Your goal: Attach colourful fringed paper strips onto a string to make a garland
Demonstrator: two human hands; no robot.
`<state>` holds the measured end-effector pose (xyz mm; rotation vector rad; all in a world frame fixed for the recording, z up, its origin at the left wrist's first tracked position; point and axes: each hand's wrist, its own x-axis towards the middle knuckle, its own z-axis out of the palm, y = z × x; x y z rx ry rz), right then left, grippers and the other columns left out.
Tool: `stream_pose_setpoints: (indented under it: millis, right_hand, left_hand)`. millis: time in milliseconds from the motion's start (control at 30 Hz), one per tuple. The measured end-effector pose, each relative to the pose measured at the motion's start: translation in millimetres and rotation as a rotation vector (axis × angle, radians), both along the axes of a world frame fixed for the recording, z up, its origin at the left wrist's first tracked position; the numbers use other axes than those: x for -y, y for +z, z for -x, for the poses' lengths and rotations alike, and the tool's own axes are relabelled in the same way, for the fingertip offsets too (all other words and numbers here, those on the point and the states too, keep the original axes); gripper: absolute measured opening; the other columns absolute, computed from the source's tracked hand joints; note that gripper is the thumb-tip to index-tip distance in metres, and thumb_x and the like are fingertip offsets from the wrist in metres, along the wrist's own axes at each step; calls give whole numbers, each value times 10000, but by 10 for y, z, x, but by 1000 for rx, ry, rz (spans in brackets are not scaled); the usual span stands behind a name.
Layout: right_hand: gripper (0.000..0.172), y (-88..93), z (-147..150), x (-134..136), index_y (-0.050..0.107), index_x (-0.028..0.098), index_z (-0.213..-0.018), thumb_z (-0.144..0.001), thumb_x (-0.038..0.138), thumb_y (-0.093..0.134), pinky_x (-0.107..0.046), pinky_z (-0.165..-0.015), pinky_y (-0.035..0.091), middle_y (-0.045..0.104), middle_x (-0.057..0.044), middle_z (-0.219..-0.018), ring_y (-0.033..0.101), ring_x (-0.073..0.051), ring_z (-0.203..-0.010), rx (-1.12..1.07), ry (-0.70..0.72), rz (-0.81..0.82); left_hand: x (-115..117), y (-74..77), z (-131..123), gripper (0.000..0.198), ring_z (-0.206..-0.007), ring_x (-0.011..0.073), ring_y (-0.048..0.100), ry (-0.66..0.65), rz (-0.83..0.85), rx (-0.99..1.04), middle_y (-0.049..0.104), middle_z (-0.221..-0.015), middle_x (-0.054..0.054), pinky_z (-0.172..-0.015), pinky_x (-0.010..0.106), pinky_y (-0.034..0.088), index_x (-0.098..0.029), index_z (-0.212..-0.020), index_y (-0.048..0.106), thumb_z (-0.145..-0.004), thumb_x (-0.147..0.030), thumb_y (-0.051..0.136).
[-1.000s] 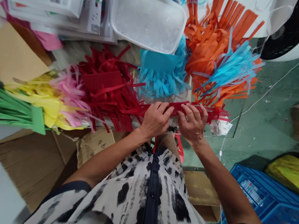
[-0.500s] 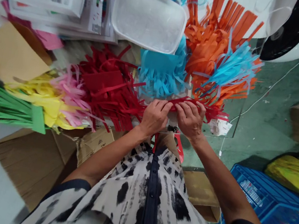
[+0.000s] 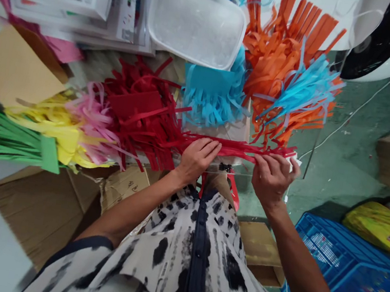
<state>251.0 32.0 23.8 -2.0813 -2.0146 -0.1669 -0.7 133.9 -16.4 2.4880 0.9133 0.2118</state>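
Red paper strips (image 3: 237,148) lie stretched sideways along the near table edge, between both hands. My left hand (image 3: 198,159) is closed on the bundle near its left part, knuckles up. Toward the strips' right end, my right hand (image 3: 274,176) has its fingers bent over them, pinching the near side. Just left of my left hand spreads a heap of red fringed paper (image 3: 141,108). Beyond the hands sits blue fringed paper (image 3: 212,94). Farther right are orange fringed paper (image 3: 270,69) and a blue tassel (image 3: 310,87) lying on it.
A white plastic tub (image 3: 198,20) stands at the back. Pink (image 3: 94,115), yellow (image 3: 50,123) and green (image 3: 7,138) fringes lie at left. Cardboard boxes (image 3: 48,206) are below the table; a blue crate (image 3: 346,268) and a cable (image 3: 346,123) are at right.
My right hand has slid right along the red strips, away from my left hand, and they now lie straighter. My left hand has shifted only slightly.
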Motion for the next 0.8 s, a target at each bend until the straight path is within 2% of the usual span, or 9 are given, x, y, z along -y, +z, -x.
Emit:
stream_pose_setpoints:
  millis: [167, 233, 333, 400, 500, 567, 633, 733, 800]
  right_hand:
    - [418, 258, 318, 25, 720, 386, -1280, -940, 167, 613, -594, -1188, 337, 770, -4, -1312, 652, -272, -1241, -31, -16, -77]
    - [448, 244, 526, -8, 677, 406, -1366, -968, 213, 607, -597, -1211, 315, 732, -1, -1392, 631, -282, -1291, -37, 1, -42]
    - [454, 75, 714, -91, 611, 382, -1464, -1041, 233, 543, -488, -1227, 325, 707, 21, -1435, 612, -230, -1330, -58, 124, 101]
    - [406, -79, 669, -129, 645, 355, -1425, -1079, 211, 489, -426, -1179, 361, 771, 30, -1317, 649, -194, -1257, -92, 189, 150]
    - [312, -202, 374, -104, 745, 336, -1259, -1084, 222, 513, -451, -1103, 374, 830, 24, -1096, 698, -206, -1108, -100, 135, 131]
    - [265, -157, 163, -51, 770, 327, -1193, -1055, 221, 570, -473, -1086, 361, 834, 9, -1055, 704, -219, -1090, -85, 71, 107]
    - [241, -46, 75, -11, 762, 320, -1213, -1020, 245, 638, -473, -1092, 356, 831, -4, -1089, 695, -228, -1127, -89, 34, 79]
    - [294, 57, 240, -45, 720, 324, -1300, -1008, 341, 684, -450, -1127, 353, 810, -3, -1210, 672, -222, -1195, -107, 86, 76]
    - [272, 9, 428, -129, 715, 339, -1298, -1034, 357, 653, -440, -1151, 340, 798, 17, -1251, 666, -209, -1210, -102, 111, 95]
  left_hand:
    - [-21, 49, -25, 394, -1281, 252, 635, -10, -76, -1, 715, -1400, 109, -1078, 406, 529, -186, -1427, 665, -1091, -206, 461]
    - [-26, 62, -21, 388, -1275, 252, 639, -20, -88, 11, 722, -1386, 103, -1075, 395, 529, -191, -1424, 667, -1089, -221, 475]
    - [-26, 61, -10, 382, -1289, 249, 632, -9, -61, 9, 715, -1395, 106, -1088, 398, 521, -210, -1419, 671, -1090, -244, 482]
    - [-27, 53, -3, 383, -1305, 248, 620, -2, -32, 3, 707, -1405, 113, -1101, 408, 512, -216, -1423, 668, -1088, -253, 487]
    - [-40, 50, 4, 391, -1318, 250, 603, -17, 7, 7, 707, -1401, 114, -1099, 419, 510, -220, -1434, 660, -1080, -233, 494]
    - [-55, 60, 1, 391, -1310, 254, 601, -21, 18, 17, 712, -1393, 110, -1079, 420, 517, -217, -1426, 665, -1074, -214, 497]
    - [-69, 76, -11, 387, -1294, 257, 607, -12, 23, 26, 718, -1381, 109, -1057, 421, 523, -217, -1417, 672, -1069, -212, 504]
    - [-84, 99, -36, 374, -1264, 260, 620, 16, 23, 29, 734, -1345, 109, -1027, 424, 526, -227, -1406, 680, -1072, -248, 513]
    - [-92, 111, -45, 372, -1258, 263, 622, 22, 15, 29, 739, -1336, 109, -1016, 423, 527, -224, -1407, 680, -1076, -269, 515]
